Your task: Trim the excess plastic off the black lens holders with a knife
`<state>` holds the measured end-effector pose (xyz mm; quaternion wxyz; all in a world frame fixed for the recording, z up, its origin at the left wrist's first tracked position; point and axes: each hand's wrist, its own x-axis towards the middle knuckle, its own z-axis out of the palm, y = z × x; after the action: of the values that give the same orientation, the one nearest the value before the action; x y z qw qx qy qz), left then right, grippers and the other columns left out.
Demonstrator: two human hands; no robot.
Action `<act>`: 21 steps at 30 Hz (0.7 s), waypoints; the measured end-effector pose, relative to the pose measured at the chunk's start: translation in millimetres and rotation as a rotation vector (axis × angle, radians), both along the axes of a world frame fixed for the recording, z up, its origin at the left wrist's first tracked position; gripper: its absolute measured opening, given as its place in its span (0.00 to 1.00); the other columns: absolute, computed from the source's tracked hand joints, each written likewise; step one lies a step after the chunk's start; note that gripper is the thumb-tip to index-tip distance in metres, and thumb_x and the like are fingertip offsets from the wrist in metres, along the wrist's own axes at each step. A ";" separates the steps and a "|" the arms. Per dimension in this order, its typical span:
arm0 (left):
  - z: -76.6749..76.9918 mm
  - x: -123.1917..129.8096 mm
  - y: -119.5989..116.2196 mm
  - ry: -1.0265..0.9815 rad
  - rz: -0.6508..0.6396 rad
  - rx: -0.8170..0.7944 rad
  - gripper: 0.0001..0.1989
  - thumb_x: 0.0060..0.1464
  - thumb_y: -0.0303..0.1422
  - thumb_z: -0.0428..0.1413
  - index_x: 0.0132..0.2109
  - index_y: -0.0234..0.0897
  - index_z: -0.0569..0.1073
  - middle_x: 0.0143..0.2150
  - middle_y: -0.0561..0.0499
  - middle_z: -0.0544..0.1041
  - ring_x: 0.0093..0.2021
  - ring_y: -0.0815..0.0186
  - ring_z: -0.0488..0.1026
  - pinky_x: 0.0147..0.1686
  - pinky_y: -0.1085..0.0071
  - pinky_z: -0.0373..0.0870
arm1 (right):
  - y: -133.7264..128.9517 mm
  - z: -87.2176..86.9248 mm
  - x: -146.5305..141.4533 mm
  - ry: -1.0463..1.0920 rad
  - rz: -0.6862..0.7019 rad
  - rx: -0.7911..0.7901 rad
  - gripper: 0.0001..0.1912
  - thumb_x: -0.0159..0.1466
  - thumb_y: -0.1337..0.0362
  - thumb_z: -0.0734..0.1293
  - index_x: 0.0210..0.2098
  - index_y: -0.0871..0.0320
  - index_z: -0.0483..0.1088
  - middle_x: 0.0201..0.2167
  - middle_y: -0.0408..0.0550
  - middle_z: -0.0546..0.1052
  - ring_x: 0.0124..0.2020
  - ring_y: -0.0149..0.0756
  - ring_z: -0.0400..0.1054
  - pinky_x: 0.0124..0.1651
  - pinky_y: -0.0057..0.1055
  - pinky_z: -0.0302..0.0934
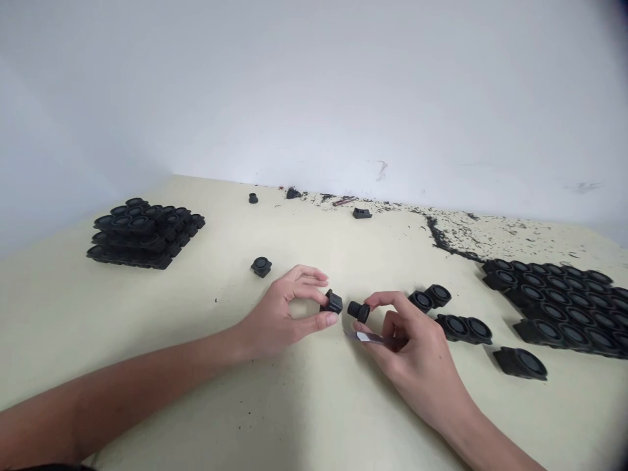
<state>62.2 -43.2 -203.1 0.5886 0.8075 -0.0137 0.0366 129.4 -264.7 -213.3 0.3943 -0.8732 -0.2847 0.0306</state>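
Note:
Between thumb and fingers of my left hand (289,306) is a black plastic housing (334,302) with a flange at one end. Opposite it, my right hand (417,347) pinches a black threaded plug (358,311) between thumb and forefinger, its ribbed end facing the housing. A small gap separates the two parts. A knife blade (369,337) also sticks out of my right hand below the plug; its handle is hidden in the palm.
Stacked black parts (142,232) stand at the left, and rows of similar parts (564,304) lie at the right. A single part (261,266), a small plug (253,198) and a block (362,213) lie apart. Black shavings (456,252) and a thin tool (345,201) are near the wall.

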 end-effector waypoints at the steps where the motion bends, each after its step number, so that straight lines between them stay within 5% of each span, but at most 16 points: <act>1: -0.2 0.1 -0.4 0.009 -0.005 -0.021 0.10 0.54 0.41 0.64 0.37 0.40 0.79 0.61 0.50 0.66 0.62 0.63 0.66 0.66 0.64 0.59 | -0.5 -0.1 0.6 -0.024 -0.011 -0.012 0.15 0.63 0.54 0.68 0.45 0.54 0.66 0.19 0.38 0.62 0.20 0.28 0.57 0.24 0.27 0.52; 6: 0.8 -1.0 -5.5 -0.038 -0.002 -0.047 0.04 0.57 0.31 0.60 0.37 0.36 0.72 0.51 0.50 0.74 0.50 0.68 0.73 0.53 0.69 0.71 | -2.5 -1.5 4.4 -0.095 -0.051 -0.102 0.14 0.64 0.52 0.67 0.43 0.53 0.69 0.32 0.45 0.71 0.23 0.28 0.60 0.27 0.29 0.55; 10: 1.4 -5.6 -8.2 -0.071 0.037 0.035 0.10 0.55 0.30 0.61 0.43 0.39 0.70 0.45 0.53 0.77 0.44 0.69 0.73 0.48 0.69 0.72 | -2.0 -1.2 5.6 -0.080 -0.058 -0.113 0.20 0.64 0.44 0.66 0.46 0.52 0.70 0.41 0.46 0.72 0.28 0.29 0.63 0.30 0.31 0.60; 14: 0.6 -7.7 -8.1 -0.060 0.055 0.128 0.13 0.53 0.31 0.62 0.46 0.40 0.71 0.42 0.55 0.76 0.41 0.70 0.72 0.44 0.69 0.71 | -1.2 1.6 4.9 -0.077 -0.071 -0.040 0.25 0.63 0.43 0.67 0.50 0.53 0.66 0.40 0.46 0.72 0.26 0.27 0.60 0.29 0.30 0.59; 21: 0.7 -4.8 -5.8 -0.029 0.020 0.225 0.14 0.50 0.34 0.64 0.45 0.42 0.77 0.41 0.54 0.74 0.40 0.70 0.71 0.45 0.69 0.68 | -3.8 2.1 1.1 0.002 0.150 0.098 0.11 0.73 0.56 0.58 0.51 0.51 0.64 0.25 0.39 0.65 0.23 0.25 0.56 0.27 0.26 0.52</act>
<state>57.4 -49.0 -202.4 0.4936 0.8680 -0.0180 0.0522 130.6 -268.4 -211.2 0.4333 -0.8292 -0.3500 0.0471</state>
